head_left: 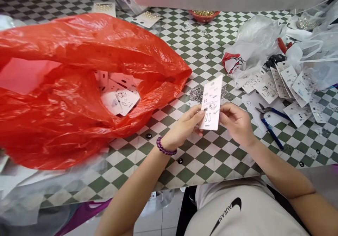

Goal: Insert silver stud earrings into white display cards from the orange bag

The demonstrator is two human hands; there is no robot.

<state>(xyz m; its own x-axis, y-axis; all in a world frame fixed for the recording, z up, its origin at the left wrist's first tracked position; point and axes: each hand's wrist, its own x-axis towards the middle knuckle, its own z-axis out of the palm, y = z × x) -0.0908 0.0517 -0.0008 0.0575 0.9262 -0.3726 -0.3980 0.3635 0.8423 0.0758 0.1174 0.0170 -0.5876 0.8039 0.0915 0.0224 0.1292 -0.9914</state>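
I see my left hand (182, 127) pinching the card (213, 102), long axis near to far; my right hand (239, 124) meets its right edge, grip unclear.

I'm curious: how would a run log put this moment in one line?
left hand: holds jewelry card | right hand: at its right edge | red bag: open, cards inside | pliers: rightward

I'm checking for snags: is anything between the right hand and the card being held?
Nothing visible is: the right hand is at the right edge of the white card, while the left hand grips its left side.
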